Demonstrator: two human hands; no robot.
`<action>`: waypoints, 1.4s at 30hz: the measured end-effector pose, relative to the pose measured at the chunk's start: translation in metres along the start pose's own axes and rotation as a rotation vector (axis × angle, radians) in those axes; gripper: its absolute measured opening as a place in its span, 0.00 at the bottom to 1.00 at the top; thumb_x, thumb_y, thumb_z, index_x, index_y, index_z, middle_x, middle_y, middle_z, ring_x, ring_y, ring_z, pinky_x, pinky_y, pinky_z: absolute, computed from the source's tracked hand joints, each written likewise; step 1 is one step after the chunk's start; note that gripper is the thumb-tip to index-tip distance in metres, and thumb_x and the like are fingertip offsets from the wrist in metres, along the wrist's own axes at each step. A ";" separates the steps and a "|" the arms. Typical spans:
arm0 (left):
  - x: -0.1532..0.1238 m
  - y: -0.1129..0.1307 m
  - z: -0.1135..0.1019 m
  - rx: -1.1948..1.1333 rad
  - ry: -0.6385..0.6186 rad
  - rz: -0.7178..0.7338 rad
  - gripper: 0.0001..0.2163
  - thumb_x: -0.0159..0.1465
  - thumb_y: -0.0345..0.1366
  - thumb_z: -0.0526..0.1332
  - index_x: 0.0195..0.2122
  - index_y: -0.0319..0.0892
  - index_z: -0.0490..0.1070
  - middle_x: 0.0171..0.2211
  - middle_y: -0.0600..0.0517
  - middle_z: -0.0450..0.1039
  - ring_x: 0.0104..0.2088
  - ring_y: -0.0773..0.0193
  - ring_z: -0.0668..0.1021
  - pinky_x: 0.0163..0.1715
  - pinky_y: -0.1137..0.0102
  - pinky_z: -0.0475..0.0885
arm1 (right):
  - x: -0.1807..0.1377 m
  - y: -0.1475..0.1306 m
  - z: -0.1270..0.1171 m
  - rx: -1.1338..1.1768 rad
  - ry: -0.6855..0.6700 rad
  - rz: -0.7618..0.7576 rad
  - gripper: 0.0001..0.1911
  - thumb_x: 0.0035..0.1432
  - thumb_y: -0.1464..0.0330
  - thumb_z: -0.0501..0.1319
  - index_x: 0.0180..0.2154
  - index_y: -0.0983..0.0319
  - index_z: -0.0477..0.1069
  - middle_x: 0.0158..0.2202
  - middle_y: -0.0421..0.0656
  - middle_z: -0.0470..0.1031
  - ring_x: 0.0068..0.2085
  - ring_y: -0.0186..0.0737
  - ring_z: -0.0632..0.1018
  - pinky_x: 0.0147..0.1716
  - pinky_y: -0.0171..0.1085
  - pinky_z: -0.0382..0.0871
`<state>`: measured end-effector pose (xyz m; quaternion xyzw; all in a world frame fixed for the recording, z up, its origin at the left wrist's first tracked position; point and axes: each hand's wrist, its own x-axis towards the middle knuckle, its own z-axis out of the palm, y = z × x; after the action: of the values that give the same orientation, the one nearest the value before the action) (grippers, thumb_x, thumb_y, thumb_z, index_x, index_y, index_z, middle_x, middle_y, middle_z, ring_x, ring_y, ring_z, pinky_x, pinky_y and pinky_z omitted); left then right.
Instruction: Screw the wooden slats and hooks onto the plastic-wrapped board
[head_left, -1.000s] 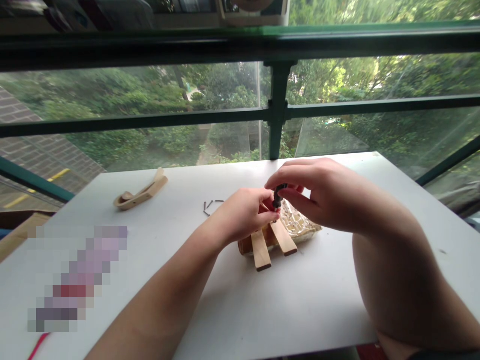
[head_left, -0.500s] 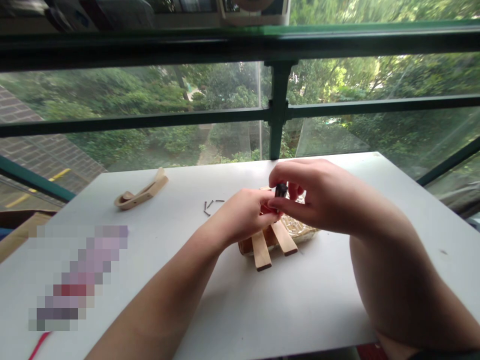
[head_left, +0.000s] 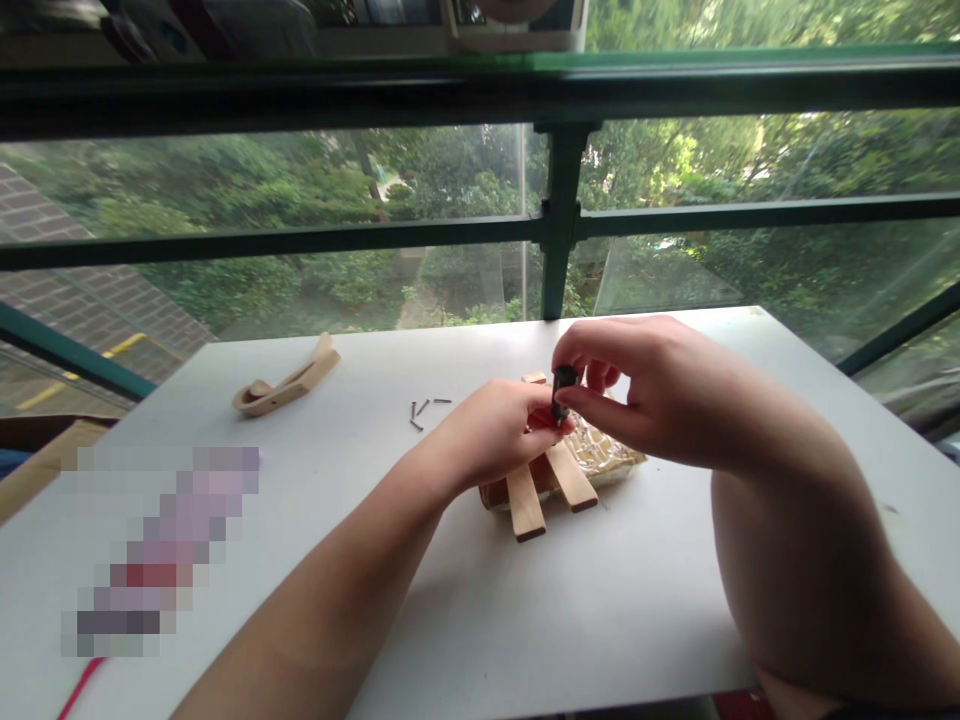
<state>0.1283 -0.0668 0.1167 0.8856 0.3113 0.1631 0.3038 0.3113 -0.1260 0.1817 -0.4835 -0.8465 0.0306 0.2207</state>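
Between the thumb and fingers of my right hand [head_left: 641, 395] is a short black screwdriver [head_left: 564, 384], held upright with its lower end down by my left fingertips. My left hand [head_left: 506, 425] is closed just below it, over the wooden slats; what its fingers pinch is hidden. Two pale wooden slats, a left one [head_left: 526, 508] and a right one [head_left: 573, 480], stick out toward me from under that hand. They rest across a brown block [head_left: 493, 494] with a glossy, pale-patterned top [head_left: 611, 445], partly covered by my hands.
Several screws [head_left: 417, 412] lie on the white table [head_left: 315, 560] left of my hands. A curved wooden piece [head_left: 289, 388] sits farther back left. A pixelated item [head_left: 169, 550] with a red cord [head_left: 79, 690] lies at the left. Green-framed glass [head_left: 559, 220] stands behind the table.
My right hand and the screwdriver have shifted slightly right, and more of the handle shows. The left hand stays over the slats. The whole view has moved a little.
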 end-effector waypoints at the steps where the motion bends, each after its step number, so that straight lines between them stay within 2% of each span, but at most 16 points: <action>1: 0.000 0.000 0.000 -0.002 -0.003 -0.004 0.06 0.62 0.35 0.60 0.31 0.43 0.75 0.30 0.56 0.78 0.30 0.68 0.76 0.30 0.74 0.65 | 0.001 0.000 0.000 -0.003 -0.002 0.010 0.05 0.56 0.68 0.60 0.36 0.61 0.70 0.29 0.39 0.74 0.29 0.34 0.71 0.29 0.34 0.60; 10: 0.001 -0.004 0.001 0.021 0.036 -0.020 0.05 0.61 0.37 0.62 0.35 0.42 0.73 0.29 0.56 0.76 0.28 0.69 0.74 0.27 0.74 0.62 | 0.003 -0.001 0.003 -0.028 0.001 0.040 0.09 0.58 0.64 0.60 0.30 0.60 0.61 0.27 0.36 0.71 0.27 0.31 0.67 0.27 0.33 0.57; 17: 0.002 -0.004 0.001 -0.073 0.031 -0.045 0.05 0.60 0.36 0.64 0.36 0.43 0.75 0.29 0.57 0.77 0.30 0.68 0.75 0.28 0.75 0.64 | 0.003 0.001 0.007 -0.045 0.014 0.043 0.09 0.59 0.62 0.60 0.32 0.60 0.62 0.27 0.37 0.71 0.28 0.32 0.69 0.27 0.34 0.57; 20: 0.002 -0.003 0.002 -0.077 0.019 -0.061 0.04 0.61 0.36 0.63 0.34 0.42 0.75 0.30 0.57 0.77 0.29 0.69 0.75 0.28 0.75 0.64 | 0.001 0.001 0.006 -0.001 0.022 0.013 0.07 0.58 0.66 0.59 0.38 0.60 0.65 0.33 0.38 0.74 0.32 0.34 0.72 0.30 0.34 0.60; 22: 0.002 -0.003 0.002 -0.065 0.006 -0.064 0.04 0.61 0.35 0.62 0.33 0.41 0.75 0.30 0.56 0.78 0.29 0.68 0.76 0.29 0.75 0.65 | 0.000 0.001 0.006 0.038 -0.008 -0.031 0.08 0.58 0.70 0.58 0.41 0.60 0.66 0.36 0.39 0.74 0.35 0.34 0.73 0.33 0.34 0.62; 26: 0.002 -0.005 0.001 0.004 -0.002 -0.067 0.05 0.60 0.36 0.62 0.32 0.42 0.77 0.30 0.56 0.79 0.30 0.66 0.77 0.29 0.74 0.66 | 0.000 0.002 0.010 0.091 -0.124 -0.092 0.08 0.58 0.74 0.55 0.39 0.60 0.67 0.36 0.39 0.74 0.35 0.34 0.72 0.34 0.34 0.63; 30: 0.002 -0.007 0.000 -0.032 -0.006 -0.067 0.05 0.61 0.37 0.62 0.34 0.43 0.77 0.31 0.57 0.79 0.31 0.66 0.77 0.30 0.74 0.67 | -0.001 0.003 0.015 0.103 -0.182 -0.029 0.06 0.58 0.73 0.55 0.38 0.59 0.65 0.34 0.38 0.74 0.32 0.33 0.72 0.31 0.34 0.62; 42: 0.003 -0.015 0.002 -0.088 -0.074 -0.026 0.08 0.63 0.39 0.60 0.37 0.44 0.78 0.34 0.55 0.80 0.36 0.63 0.80 0.35 0.73 0.68 | 0.002 0.003 0.016 0.073 -0.156 0.036 0.04 0.60 0.72 0.55 0.38 0.59 0.63 0.33 0.41 0.74 0.30 0.33 0.70 0.29 0.34 0.57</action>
<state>0.1247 -0.0564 0.1056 0.8726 0.3037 0.1399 0.3560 0.3062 -0.1203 0.1675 -0.4864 -0.8506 0.1028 0.1710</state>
